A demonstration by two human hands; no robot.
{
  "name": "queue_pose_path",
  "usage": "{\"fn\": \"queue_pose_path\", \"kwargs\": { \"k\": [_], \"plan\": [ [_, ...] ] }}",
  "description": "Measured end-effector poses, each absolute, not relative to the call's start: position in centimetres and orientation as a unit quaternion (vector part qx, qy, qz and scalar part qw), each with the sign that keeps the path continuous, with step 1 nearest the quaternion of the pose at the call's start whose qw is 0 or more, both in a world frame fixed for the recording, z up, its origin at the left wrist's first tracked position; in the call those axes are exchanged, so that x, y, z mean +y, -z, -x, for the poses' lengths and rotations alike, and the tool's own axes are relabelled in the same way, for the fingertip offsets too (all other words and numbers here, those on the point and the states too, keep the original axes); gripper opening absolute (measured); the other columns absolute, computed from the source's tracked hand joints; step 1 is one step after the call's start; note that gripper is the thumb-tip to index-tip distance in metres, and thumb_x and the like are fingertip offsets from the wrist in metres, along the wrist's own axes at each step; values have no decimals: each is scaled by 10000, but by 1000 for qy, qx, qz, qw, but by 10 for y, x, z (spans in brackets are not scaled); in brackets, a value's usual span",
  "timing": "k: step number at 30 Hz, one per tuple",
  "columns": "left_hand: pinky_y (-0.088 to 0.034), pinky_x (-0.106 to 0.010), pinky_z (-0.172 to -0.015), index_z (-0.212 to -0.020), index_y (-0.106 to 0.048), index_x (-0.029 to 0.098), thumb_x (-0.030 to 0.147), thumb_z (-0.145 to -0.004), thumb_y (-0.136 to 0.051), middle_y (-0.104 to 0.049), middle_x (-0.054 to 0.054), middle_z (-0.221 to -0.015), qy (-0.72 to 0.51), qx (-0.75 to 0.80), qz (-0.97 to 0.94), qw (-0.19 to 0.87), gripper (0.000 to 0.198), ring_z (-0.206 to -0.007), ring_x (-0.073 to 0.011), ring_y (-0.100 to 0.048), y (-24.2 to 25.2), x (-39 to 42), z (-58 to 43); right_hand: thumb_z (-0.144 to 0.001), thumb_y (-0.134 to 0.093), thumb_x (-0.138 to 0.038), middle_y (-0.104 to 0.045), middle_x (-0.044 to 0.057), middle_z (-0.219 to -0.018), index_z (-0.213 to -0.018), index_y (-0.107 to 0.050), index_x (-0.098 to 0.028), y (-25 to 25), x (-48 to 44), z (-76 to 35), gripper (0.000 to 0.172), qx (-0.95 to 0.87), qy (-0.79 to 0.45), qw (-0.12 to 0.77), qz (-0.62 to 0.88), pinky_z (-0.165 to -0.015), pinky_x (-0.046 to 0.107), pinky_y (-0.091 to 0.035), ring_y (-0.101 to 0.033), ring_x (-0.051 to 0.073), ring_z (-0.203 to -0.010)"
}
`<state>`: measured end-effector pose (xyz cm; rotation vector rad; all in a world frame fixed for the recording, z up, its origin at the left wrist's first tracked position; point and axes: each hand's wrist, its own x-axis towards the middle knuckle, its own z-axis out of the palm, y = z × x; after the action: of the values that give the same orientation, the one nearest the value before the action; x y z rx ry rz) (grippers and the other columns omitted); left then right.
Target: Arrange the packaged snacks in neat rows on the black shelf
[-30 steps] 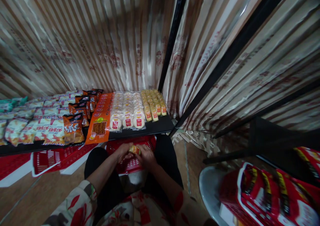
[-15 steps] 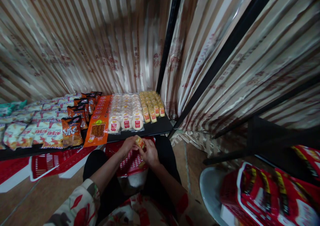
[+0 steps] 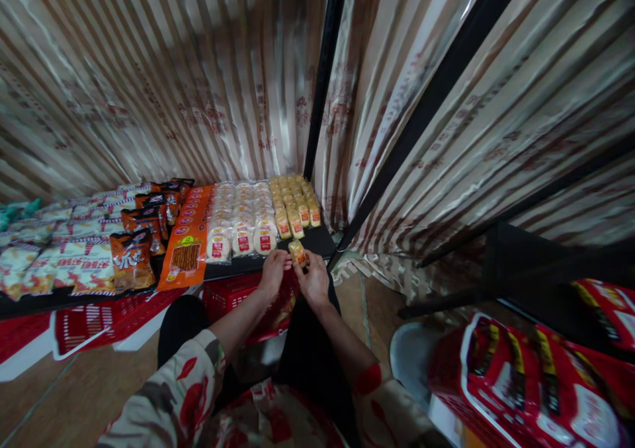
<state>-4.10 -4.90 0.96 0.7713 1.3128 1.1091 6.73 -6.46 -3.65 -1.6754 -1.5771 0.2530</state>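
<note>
My left hand (image 3: pixel 274 270) and my right hand (image 3: pixel 314 278) together pinch a small yellow wrapped snack pack (image 3: pixel 297 253) at the front edge of a low black shelf (image 3: pixel 317 241). Just beyond it lie rows of the same yellow packs (image 3: pixel 294 202) at the shelf's right end. Beside these are round white cakes with red labels (image 3: pixel 243 220), then a long orange packet (image 3: pixel 190 237). A red basket (image 3: pixel 233 290) sits below my hands, between my knees.
Dark orange snack bags (image 3: pixel 133 257) and white-and-red bags (image 3: pixel 74 256) fill the shelf's left part. Another red basket (image 3: pixel 84 322) stands on the floor at left. Red packages (image 3: pixel 520 382) and a grey stool (image 3: pixel 411 362) are at right. Striped curtain and black posts (image 3: pixel 322 71) stand behind.
Both hands rose from the red basket up and to the right, carrying the yellow pack to the shelf's front edge near the yellow rows.
</note>
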Motion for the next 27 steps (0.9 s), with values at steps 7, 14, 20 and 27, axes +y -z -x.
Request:
{"fn": "queue_pose_path", "kwargs": {
  "k": [7, 14, 20, 27],
  "plan": [
    [-502, -235, -731, -806, -584, 143, 157, -822, -444, -651, -62, -908, -472, 552, -361, 584, 142, -821, -134, -625, -7, -42, 8, -836, -468, -352, -581, 123, -988, -1136, -548, -135, 41, -51, -89, 380, -606, -80, 395, 686, -822, 367, -452, -523, 232, -920],
    [-486, -260, -801, -904, -638, 162, 153, -802, -492, -667, -55, -978, -450, 556, -396, 575, 178, -924, -163, -617, 4, -29, -13, -838, -459, -358, -562, 141, -1007, -1143, -547, -127, 45, -37, -103, 392, -579, -82, 413, 698, -794, 376, -472, -535, 228, -876],
    [-437, -285, -906, -966, -651, 189, 194, -788, -544, -669, -44, -1026, -445, 570, -417, 550, 208, -1012, -179, -592, 13, -15, -23, -838, -439, -334, -556, 155, -1027, -1172, -533, -123, 48, -26, -108, 406, -573, -93, 440, 685, -785, 386, -494, -543, 236, -906],
    [-403, -274, -946, -933, -669, 193, 179, -770, -559, -658, -47, -1064, -448, 588, -431, 518, 197, -1053, -194, -571, 11, -1, -29, -836, -391, -244, -522, 155, -1101, -1279, -455, -144, 54, -15, -104, 459, -578, -86, 455, 673, -837, 420, -488, -533, 239, -974]
  ]
}}
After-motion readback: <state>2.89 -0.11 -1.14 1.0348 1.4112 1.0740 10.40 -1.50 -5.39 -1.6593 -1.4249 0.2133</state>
